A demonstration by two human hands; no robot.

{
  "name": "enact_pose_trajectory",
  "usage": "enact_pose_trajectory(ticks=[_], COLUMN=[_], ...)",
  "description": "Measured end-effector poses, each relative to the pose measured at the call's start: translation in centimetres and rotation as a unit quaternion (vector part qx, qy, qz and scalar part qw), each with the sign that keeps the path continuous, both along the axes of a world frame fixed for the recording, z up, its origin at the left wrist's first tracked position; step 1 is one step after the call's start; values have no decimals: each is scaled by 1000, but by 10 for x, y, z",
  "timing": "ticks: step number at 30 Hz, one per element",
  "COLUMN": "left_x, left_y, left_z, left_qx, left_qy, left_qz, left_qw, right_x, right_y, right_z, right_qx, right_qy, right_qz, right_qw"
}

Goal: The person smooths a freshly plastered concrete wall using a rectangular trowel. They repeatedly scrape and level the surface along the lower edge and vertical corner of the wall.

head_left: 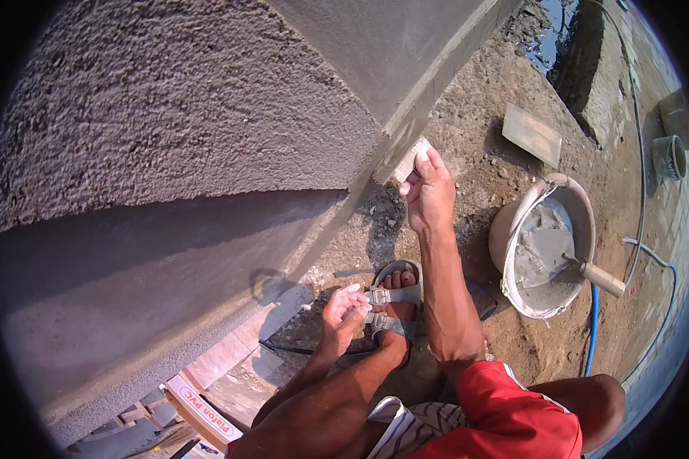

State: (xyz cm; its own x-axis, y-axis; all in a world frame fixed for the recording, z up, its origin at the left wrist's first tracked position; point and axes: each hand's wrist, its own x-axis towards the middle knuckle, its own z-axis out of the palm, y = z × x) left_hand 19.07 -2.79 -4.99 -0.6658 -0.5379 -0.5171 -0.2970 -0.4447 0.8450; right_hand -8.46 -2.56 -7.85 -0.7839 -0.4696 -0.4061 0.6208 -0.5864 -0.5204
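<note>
- My right hand (429, 191) pinches a small flat block (410, 161) against the wall corner (394, 130), smoothing the wet plaster edge, I judge.
- My left hand (344, 310) hangs loosely curled, empty, by my sandal (394, 306).
- Next calls for steady strokes.
- One bucket (547, 245) of mortar, one trowel (589, 271) inside.

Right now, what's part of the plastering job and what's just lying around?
In use:
right hand pressing a small float on the wall corner
left hand, near the sandal
bucket of mortar with trowel

Lying about:
flat board
blue hose
grey pot
printed box
</note>
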Motion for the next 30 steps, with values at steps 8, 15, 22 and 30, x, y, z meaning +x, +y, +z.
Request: enact_pose_trajectory(ticks=[8, 15, 22, 30], left_x=[-1, -5, -7, -10], left_y=[0, 0, -3, -4], left_z=[-2, -3, -8, -4], left_qx=[-7, -4, 15, 24], left_qy=[0, 8, 7, -5], left_qz=[-8, -10, 4, 3], left_qw=[1000, 1000, 1000, 1000], right_x=[-17, -55, -62, -65], right_y=[23, 36, 19, 1], right_z=[58, -47, -86, -78], right_qx=[-129, -68, -16, 73], right_qy=[32, -35, -51, -56], right_qz=[-43, -16, 22, 1], right_qw=[990, 997, 998, 996])
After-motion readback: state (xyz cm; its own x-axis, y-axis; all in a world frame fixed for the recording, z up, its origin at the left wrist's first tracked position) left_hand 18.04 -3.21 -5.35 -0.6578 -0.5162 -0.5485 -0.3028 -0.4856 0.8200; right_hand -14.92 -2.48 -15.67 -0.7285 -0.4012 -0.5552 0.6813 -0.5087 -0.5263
